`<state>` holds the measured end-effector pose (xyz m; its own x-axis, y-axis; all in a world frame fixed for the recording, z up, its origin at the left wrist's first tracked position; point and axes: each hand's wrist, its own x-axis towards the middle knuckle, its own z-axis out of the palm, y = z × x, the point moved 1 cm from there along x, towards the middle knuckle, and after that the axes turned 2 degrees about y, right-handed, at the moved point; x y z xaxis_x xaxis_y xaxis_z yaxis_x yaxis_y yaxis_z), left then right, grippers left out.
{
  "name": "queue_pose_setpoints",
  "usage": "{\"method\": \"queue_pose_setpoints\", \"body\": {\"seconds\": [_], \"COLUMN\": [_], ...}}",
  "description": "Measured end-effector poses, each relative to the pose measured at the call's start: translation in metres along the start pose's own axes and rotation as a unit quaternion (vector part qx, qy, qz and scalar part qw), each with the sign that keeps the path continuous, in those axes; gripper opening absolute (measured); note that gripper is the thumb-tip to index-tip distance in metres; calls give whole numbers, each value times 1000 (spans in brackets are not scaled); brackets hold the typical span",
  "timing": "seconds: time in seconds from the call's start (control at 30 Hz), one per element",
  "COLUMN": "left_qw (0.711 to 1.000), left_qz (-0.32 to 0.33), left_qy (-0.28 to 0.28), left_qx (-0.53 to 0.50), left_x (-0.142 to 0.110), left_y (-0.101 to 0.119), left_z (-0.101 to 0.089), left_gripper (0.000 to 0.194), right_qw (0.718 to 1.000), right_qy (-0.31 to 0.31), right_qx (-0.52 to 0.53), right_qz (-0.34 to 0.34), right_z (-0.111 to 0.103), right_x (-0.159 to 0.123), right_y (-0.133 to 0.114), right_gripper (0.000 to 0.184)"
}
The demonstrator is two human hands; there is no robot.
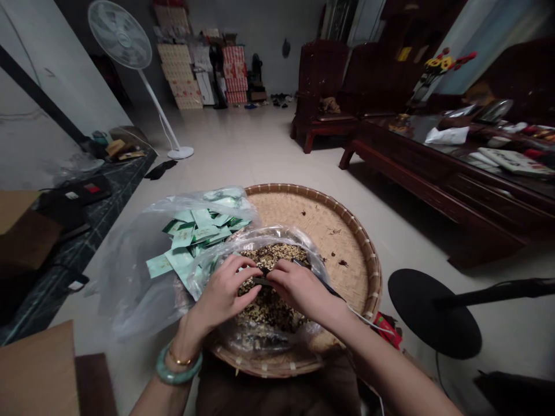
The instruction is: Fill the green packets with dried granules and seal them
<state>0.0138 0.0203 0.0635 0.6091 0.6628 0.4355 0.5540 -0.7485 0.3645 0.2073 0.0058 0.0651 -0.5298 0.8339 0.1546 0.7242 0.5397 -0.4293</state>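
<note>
My left hand (226, 286) and my right hand (299, 286) meet above an open clear plastic bag (260, 341). Between their fingertips is a small dark, flat thing (262, 281), perhaps a packet; its kind is unclear. Both hands pinch it. Inside the bag lies a loose mix of pale and dark bits (277, 253), like grains or dried pieces. A slim black object (332, 290) shows partly behind my right wrist. Left of the bag, a larger clear bag (139, 271) holds many light-green packets (184, 236).
Under the bags is a round woven bamboo tray (375, 271) with dark scraps on it. A black round base (433, 312) stands at right, a dark wood table (403, 167) beyond. Cardboard (39, 370) lies at lower left. A white fan (180, 152) stands farther off.
</note>
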Motion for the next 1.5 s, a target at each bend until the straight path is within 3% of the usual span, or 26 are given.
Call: {"method": "queue_pose_setpoints", "body": {"seconds": [0.17, 0.33, 0.53, 0.77, 1.0, 1.23, 1.33, 1.43, 1.5], "left_qw": [994, 999, 999, 998, 998, 997, 995, 987, 974], "left_qz": [-5, -15, -3, 3, -4, 17, -16, -66, -113], "left_qy": [-65, -44, -39, -58, -58, -61, -41, -4, 39], "left_qx": [88, 23, 33, 16, 9, -44, -89, -146, -192], "left_x": [2, 2, 1, 2, -2, -2, -2, -1, -1], "left_y": [7, 3, 0, 4, -1, -1, -3, -6, -7], "left_z": [2, -1, -8, -2, -3, 0, 1, 5, 10], "left_gripper": [8, 25, 6, 17, 10, 12, 11, 8, 10], "right_qw": [1000, 1000, 1000, 999, 999, 993, 998, 995, 978], "right_qy": [-16, -2, -11, -6, -27, -71, -50, 20, 75], "right_qx": [11, 1, -10, -32, -47, -91, -41, 94, 192], "right_qz": [-8, 3, -3, -11, 2, 18, 18, -2, 16], "right_z": [4, 2, 3, 10, -3, 1, -3, -7, -5], "right_x": [0, -3, -3, -4, -8, -1, 0, -1, -1], "right_y": [-3, -1, -6, -6, -8, -13, -10, -5, 1], "right_gripper": [16, 15, 15, 13, 15, 17, 15, 12, 14]}}
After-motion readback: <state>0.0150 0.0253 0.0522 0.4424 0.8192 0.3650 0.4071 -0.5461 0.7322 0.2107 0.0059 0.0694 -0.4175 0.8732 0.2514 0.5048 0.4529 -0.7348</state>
